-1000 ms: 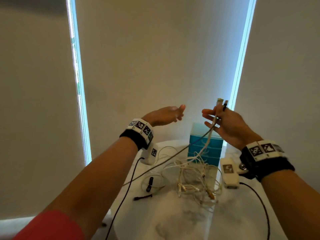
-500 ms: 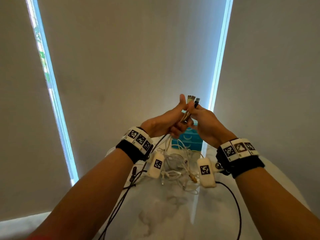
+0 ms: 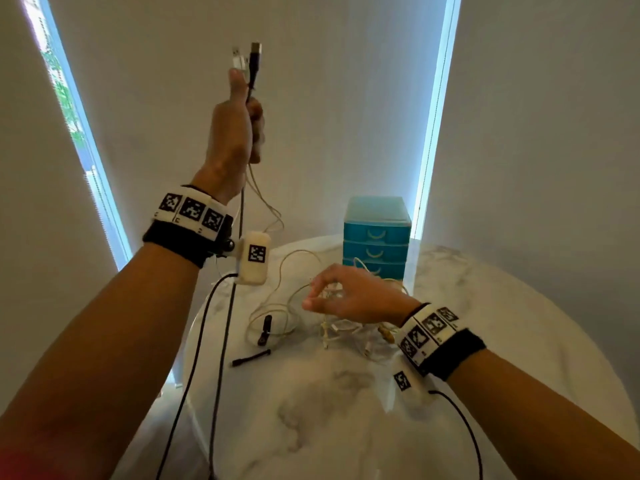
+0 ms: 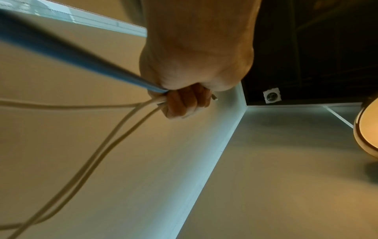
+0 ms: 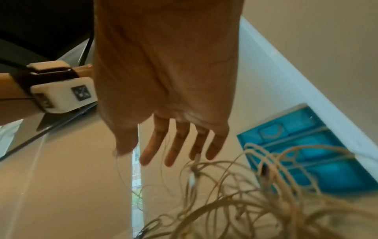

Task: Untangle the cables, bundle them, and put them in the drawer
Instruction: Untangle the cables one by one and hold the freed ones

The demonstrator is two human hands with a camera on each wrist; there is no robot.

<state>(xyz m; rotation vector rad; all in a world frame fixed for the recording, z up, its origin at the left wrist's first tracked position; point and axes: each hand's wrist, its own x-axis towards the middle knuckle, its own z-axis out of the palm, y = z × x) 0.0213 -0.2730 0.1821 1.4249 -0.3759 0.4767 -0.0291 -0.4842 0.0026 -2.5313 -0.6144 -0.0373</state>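
Note:
My left hand [image 3: 239, 116] is raised high and grips the ends of a white cable and a black cable. Their USB plugs [image 3: 247, 58] stick up above my thumb. In the left wrist view the curled fingers [image 4: 184, 103] hold the cables [image 4: 114, 129], which hang down toward the table. A tangle of white cables [image 3: 343, 327] lies on the round marble table [image 3: 346, 410]. My right hand [image 3: 332, 294] hovers just over that tangle with fingers spread and straight; the right wrist view shows the fingers [image 5: 180, 145] above the cable loops [image 5: 255, 194], holding nothing.
A small blue drawer unit [image 3: 376, 237] with three closed drawers stands at the back of the table, just behind the tangle. Two short black pieces [image 3: 265, 334] lie left of the tangle. Black wrist-camera leads [image 3: 207, 341] hang over the table's left edge.
Both hands met at the plug ends; my left hand took the plugs and rose high with them. My right hand let go and dropped to the tangle on the table.

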